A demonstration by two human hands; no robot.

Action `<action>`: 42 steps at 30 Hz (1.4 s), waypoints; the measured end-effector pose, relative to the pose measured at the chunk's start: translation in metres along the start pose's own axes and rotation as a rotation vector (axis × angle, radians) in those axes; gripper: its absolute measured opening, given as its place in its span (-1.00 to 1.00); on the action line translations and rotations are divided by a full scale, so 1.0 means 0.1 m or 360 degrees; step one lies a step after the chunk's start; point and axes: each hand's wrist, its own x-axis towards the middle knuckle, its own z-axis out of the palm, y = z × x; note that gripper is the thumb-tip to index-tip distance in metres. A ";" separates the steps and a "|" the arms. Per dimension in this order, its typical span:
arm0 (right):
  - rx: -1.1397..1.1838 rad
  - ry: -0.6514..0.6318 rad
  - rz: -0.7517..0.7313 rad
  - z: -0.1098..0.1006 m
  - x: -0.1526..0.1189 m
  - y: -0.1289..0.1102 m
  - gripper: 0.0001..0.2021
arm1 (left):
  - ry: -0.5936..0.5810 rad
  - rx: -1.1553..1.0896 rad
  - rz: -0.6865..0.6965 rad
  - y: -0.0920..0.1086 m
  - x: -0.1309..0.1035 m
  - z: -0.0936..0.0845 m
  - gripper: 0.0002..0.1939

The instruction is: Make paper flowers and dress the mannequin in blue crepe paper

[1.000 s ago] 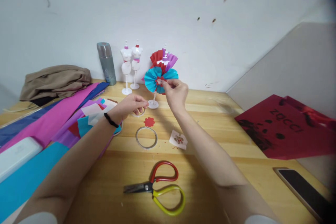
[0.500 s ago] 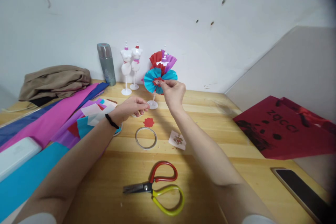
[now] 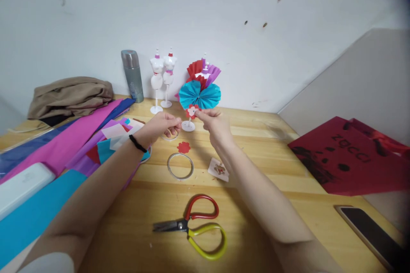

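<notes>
Between the thumb and forefinger of my right hand (image 3: 218, 127) is a paper flower (image 3: 192, 111), red with a paler pink flower layered on it. It is in front of the lower part of a small mannequin (image 3: 188, 126) dressed in pleated paper, with a blue paper bow (image 3: 200, 95) at its front and red and purple fans above. My left hand (image 3: 165, 124) is closed in a pinch left of the stand; whatever its fingertips hold is too small to make out. A loose red paper flower (image 3: 183, 147) lies on the table below the hands, just above a roll of tape (image 3: 180, 166).
Scissors (image 3: 188, 225) lie at the front, with a small printed card (image 3: 219, 169) beyond them. Two bare mannequins (image 3: 156, 81) and a flask (image 3: 132, 76) stand at the back. Coloured paper (image 3: 77, 136) covers the left. A red bag (image 3: 346, 158) and phone (image 3: 368, 232) are right.
My right hand has moved the paper flower down off the centre of the blue bow, which now shows whole. My left hand stays pinched nearby. The view has shifted slightly.
</notes>
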 end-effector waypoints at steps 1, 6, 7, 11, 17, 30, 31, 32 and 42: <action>-0.0045 -0.0109 0.0107 -0.02 -0.05 0.05 -0.65 | 0.0032 -0.0010 -0.0007 -0.01 0.01 -0.02 -0.65; -0.0272 -0.0346 0.0329 -0.09 -0.13 0.35 -0.75 | 0.0104 -0.0015 -0.0030 -0.04 0.07 -0.09 -0.51; -0.0309 -0.0357 0.0355 -0.10 -0.12 0.39 -0.76 | 0.0101 -0.0010 -0.0030 -0.04 0.08 -0.10 -0.52; -0.0343 -0.0362 0.0426 -0.14 -0.09 0.41 -0.78 | 0.0043 0.0087 -0.0038 -0.04 0.06 -0.08 -0.62; -0.0258 -0.0406 0.0480 -0.22 -0.10 0.28 -0.81 | -0.0018 0.0307 -0.0081 -0.08 0.05 0.01 -0.80; -0.0133 -0.0576 0.0514 -0.21 -0.17 0.24 -0.72 | -0.0189 0.0251 -0.0095 -0.25 0.08 0.33 -0.85; -0.0134 -0.0583 0.0510 -0.21 -0.17 0.24 -0.72 | -0.0184 0.0237 -0.0101 -0.25 0.08 0.33 -0.85; -0.0137 -0.0590 0.0506 -0.21 -0.17 0.25 -0.72 | -0.0180 0.0226 -0.0106 -0.25 0.09 0.34 -0.85; -0.0160 -0.0610 0.0469 -0.23 -0.13 0.36 -0.74 | -0.0116 0.0223 -0.0133 -0.27 0.10 0.36 -0.81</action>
